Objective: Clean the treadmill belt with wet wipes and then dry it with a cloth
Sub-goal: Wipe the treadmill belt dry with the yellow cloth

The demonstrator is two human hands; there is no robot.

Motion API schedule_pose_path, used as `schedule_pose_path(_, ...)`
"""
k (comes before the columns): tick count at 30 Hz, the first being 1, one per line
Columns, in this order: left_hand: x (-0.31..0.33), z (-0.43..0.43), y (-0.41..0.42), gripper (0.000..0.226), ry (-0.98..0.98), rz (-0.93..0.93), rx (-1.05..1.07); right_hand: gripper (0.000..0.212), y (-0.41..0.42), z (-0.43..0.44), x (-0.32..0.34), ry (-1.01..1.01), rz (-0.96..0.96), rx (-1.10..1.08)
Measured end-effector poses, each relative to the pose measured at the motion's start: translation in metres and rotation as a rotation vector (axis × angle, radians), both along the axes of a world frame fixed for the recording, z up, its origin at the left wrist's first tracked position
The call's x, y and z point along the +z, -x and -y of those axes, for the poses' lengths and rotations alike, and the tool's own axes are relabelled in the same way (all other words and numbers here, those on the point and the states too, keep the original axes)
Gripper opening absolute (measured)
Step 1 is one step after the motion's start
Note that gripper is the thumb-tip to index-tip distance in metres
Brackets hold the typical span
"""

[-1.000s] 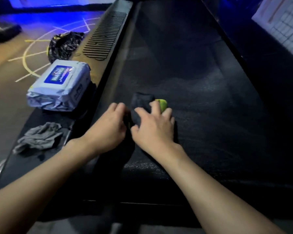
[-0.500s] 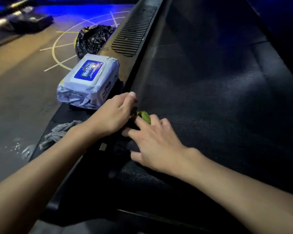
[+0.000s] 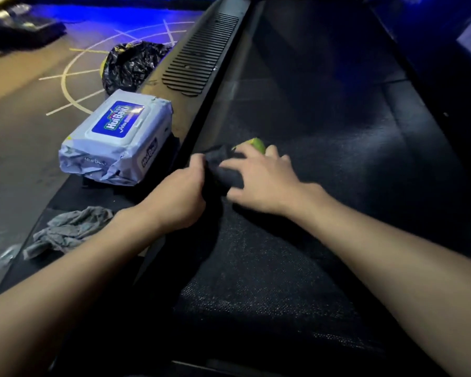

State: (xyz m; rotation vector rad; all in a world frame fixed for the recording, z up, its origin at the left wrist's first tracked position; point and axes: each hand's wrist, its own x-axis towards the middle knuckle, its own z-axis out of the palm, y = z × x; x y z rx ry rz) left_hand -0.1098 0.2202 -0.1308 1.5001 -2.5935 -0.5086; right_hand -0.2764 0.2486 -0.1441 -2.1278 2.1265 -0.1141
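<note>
A person, seen from the head cam, works a dark cloth (image 3: 226,174) on the black treadmill belt (image 3: 324,164), close to the belt's left edge. The left hand (image 3: 180,198) has its fingers (image 3: 197,161) clenched round the cloth's near-left end. The right hand (image 3: 265,180) lies on top, fingers (image 3: 272,152) released and spread, pressing the fabric flat vs. the belt. A lime-green corner (image 3: 257,144) of the cloth pokes out just beyond those fingertips. On the side rail (image 3: 201,85) to the left sits a wet-wipes pack (image 3: 117,140), lid w/ blue label facing up. A crumpled grey rag (image 3: 65,231) lies nearer the camera on the same rail. A black plastic bag (image 3: 131,65) rests on the floor (image 3: 17,137) beside the rail, behind the pack.
</note>
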Motion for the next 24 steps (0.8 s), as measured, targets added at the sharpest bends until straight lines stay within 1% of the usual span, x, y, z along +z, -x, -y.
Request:
schedule_pose_path(2,-0.001,0.005,0.002,0.043,0.038,-0.101,0.116,0.059,-0.011,-0.04,0.002,0.007,-0.036,0.091)
schedule_pose_path(4,-0.004,0.011,0.004,0.039,0.024,-0.193,0.179,0.061,-0.015,-0.083,0.005,-0.004,-0.041,0.221)
schedule_pose_path(6,-0.006,0.013,0.011,0.035,0.012,-0.21,0.127,0.065,-0.008,-0.125,0.008,-0.045,-0.014,0.396)
schedule_pose_path(8,-0.006,0.009,0.021,0.034,0.0,-0.21,0.005,0.069,0.008,-0.153,0.007,-0.061,-0.021,0.512)
schedule_pose_path(9,-0.006,0.005,0.027,0.04,-0.014,-0.189,-0.064,0.07,0.018,-0.157,0.007,-0.047,-0.042,0.52)
schedule_pose_path(10,-0.005,0.001,0.034,0.052,-0.025,-0.158,-0.12,0.068,0.03,-0.153,0.007,-0.036,-0.068,0.488)
schedule_pose_path(11,-0.005,-0.002,0.039,0.062,-0.038,-0.114,-0.163,0.066,0.043,-0.14,0.007,-0.04,-0.095,0.41)
schedule_pose_path(12,-0.005,-0.005,0.044,0.062,-0.037,-0.062,-0.181,0.064,0.061,-0.123,0.005,-0.051,-0.115,0.291)
schedule_pose_path(14,-0.006,-0.01,0.054,0.053,-0.028,0.005,-0.207,0.062,0.103,-0.086,0.0,-0.036,-0.13,0.016)
schedule_pose_path(16,-0.006,-0.017,0.064,0.059,-0.045,0.016,-0.262,0.06,0.141,-0.059,-0.002,-0.037,-0.066,-0.208)
schedule_pose_path(17,-0.006,-0.02,0.071,0.062,-0.057,0.023,-0.286,0.059,0.153,-0.055,-0.004,-0.044,-0.043,-0.26)
schedule_pose_path(18,-0.004,-0.025,0.077,0.065,-0.064,0.044,-0.295,0.059,0.159,-0.056,-0.005,-0.054,-0.044,-0.262)
schedule_pose_path(20,-0.004,-0.032,0.088,0.061,-0.076,0.06,-0.295,0.06,0.153,-0.073,-0.004,-0.068,-0.081,-0.161)
schedule_pose_path(23,-0.006,-0.038,0.101,0.048,-0.062,0.068,-0.301,0.064,0.132,-0.127,0.002,-0.055,-0.142,0.131)
schedule_pose_path(24,-0.006,-0.04,0.105,0.048,-0.065,0.061,-0.305,0.067,0.127,-0.149,0.005,-0.077,-0.134,0.217)
